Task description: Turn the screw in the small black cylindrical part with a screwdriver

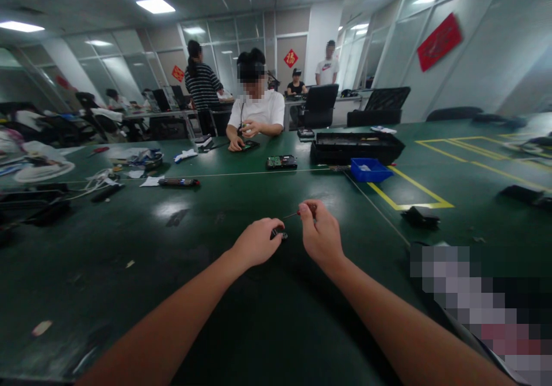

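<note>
Forearms (185, 308): both bare, coming in from the bottom edge and converging over the green worktop (194, 248), which brings the two hands close together.
Left hand (260, 241): curled low and clamped on a small dark part (283, 236), seemingly to steady it; a bit of metal shows at its right end. Whether the part rests on the worktop, cannot tell.
Right hand (322, 233): closed on the handle of a slim screwdriver (291, 216), a pinch that probably favours fine control. Shaft slants left toward the part; tip contact too small to make out.
Circuit-board unit (282, 161): lying beyond both hands, green board in view, toward the far side.
Blue bin (371, 173): just in front of a long black tray (336, 153); raised walls would suit loose bits, and something pale lies inside.
Yellow tape (383, 197): outlined on the worktop, presumably to mark a place; a black block (420, 217) sits by its near edge.
Co-worker (268, 105): seated opposite, busy over a small dark item (250, 145).
</note>
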Demonstrator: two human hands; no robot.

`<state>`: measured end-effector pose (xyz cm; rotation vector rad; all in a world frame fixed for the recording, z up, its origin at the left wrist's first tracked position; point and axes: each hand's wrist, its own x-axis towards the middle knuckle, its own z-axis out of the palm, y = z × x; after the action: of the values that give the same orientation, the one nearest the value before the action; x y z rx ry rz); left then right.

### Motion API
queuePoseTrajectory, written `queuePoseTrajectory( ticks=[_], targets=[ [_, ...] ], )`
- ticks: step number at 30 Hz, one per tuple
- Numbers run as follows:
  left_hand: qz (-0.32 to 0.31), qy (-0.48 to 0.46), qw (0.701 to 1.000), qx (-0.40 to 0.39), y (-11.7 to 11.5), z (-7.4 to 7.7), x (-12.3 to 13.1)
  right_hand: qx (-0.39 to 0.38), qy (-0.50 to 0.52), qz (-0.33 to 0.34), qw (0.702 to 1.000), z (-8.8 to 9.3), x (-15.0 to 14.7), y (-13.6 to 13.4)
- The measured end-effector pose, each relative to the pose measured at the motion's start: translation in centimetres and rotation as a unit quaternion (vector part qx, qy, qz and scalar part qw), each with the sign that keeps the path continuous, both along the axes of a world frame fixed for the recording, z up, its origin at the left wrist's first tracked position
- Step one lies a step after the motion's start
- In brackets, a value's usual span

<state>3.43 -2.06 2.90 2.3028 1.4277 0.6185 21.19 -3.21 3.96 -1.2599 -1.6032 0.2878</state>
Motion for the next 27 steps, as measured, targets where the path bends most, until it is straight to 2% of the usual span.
queuePoseTrajectory(
  ticks=[4,7,10,12,14,17,20,23,27],
  targets=[
    [-0.003,0.134,0.991,-0.005,0.4,-0.7,0.9,-0.003,0.004,-0.002,1.000,0.1,0.0,0.1],
    [-0.008,0.172,0.985,0.010,0.7,-0.7,1.0,-0.002,0.002,-0.005,1.000,0.1,0.1,0.1],
    [-0.013,0.121,0.993,-0.003,1.3,-0.4,0.2,-0.003,0.003,-0.002,1.000,0.1,0.1,0.1],
    [-0.004,0.036,0.998,-0.053,1.9,-0.2,-0.9,-0.005,0.005,0.003,1.000,0.1,0.1,0.0],
    [0.018,-0.071,0.990,-0.118,2.7,-0.1,-2.3,-0.008,0.006,0.007,1.000,0.2,0.1,-0.1],
    [0.079,-0.253,0.942,-0.207,3.8,0.0,-4.9,-0.014,0.006,0.012,1.000,0.2,0.1,-0.1],
    [0.151,-0.429,0.847,-0.275,4.6,0.3,-8.0,-0.015,0.006,0.014,1.000,0.1,0.1,0.0],
    [0.199,-0.531,0.776,-0.276,4.8,0.8,-11.6,-0.016,0.005,0.017,1.000,-0.1,0.0,0.0],
    [0.263,-0.584,0.733,-0.231,4.2,1.4,-17.2,-0.023,0.000,0.016,1.000,0.0,0.0,0.0]
  ],
)
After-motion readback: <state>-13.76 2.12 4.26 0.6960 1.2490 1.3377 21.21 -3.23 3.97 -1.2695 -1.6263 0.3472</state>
